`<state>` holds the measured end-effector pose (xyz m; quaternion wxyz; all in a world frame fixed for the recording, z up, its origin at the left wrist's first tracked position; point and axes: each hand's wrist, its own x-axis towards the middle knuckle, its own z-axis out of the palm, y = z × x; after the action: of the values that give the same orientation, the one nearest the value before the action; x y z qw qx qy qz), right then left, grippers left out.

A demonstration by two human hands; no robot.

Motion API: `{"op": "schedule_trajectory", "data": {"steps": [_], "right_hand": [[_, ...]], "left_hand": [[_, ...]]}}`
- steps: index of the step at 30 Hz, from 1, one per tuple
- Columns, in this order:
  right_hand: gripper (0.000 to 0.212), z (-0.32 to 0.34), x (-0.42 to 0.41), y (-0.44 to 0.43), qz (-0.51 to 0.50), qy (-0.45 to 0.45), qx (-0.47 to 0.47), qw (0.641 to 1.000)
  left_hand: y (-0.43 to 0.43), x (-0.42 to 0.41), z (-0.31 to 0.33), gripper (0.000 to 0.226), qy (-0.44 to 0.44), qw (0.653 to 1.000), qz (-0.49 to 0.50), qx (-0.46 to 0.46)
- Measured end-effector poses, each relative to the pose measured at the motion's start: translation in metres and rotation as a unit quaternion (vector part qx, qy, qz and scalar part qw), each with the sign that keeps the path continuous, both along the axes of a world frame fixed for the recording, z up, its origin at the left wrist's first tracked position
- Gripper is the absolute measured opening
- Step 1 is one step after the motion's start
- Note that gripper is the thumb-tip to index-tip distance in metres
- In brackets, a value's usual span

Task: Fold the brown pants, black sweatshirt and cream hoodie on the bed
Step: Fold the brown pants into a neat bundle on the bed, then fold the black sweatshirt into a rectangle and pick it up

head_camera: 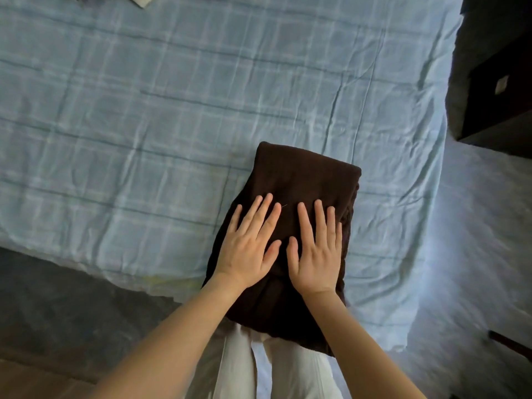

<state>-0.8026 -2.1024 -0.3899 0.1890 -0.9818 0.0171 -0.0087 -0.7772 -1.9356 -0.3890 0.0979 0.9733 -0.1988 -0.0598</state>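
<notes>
Both hands (283,246) press flat on seemingly folded brown pants (299,174) at the bed (144,110) edge.

Plain dark brown is noted on the pants (302,180) under the left hand (247,249) and right hand (316,254). Sheet (144,110) around them is checked: pale blue, darker blue and white lines. White trousers (239,364) below the wrists; black cabinet (495,82) far right.

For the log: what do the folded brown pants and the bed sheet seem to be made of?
The brown pants look like a soft, thick knit or fleece: matte, no sheen, with plump rounded fold edges. The exact fibre cannot be told. The bed sheet looks like thin woven cloth, perhaps cotton or a blend: a light blue check with many fine sharp creases.
</notes>
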Motion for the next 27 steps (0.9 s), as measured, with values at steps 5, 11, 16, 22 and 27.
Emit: {"op": "schedule_trajectory", "data": {"steps": [5, 11, 16, 22, 27], "right_hand": [[0.062, 0.051, 0.011, 0.003, -0.01, 0.082, 0.012, 0.996], [0.046, 0.184, 0.034, -0.008, -0.019, 0.139, 0.102, 0.985], [0.037, 0.316, 0.019, 0.0, 0.043, -0.007, 0.105, 0.994], [0.041, 0.398, -0.021, 0.028, 0.154, -0.116, 0.076, 0.978], [0.047, 0.383, -0.058, 0.07, 0.259, -0.056, 0.058, 0.963]], "left_hand": [[-0.003, 0.009, 0.047, 0.065, 0.073, 0.996, -0.005, 0.048], [0.0, 0.031, 0.178, 0.043, 0.064, 0.994, 0.058, -0.07], [0.025, 0.003, 0.307, 0.035, -0.08, 0.985, 0.073, -0.13], [0.073, -0.085, 0.382, 0.042, -0.203, 0.964, 0.128, -0.118], [0.126, -0.172, 0.37, 0.045, -0.158, 0.953, 0.249, -0.075]]}}
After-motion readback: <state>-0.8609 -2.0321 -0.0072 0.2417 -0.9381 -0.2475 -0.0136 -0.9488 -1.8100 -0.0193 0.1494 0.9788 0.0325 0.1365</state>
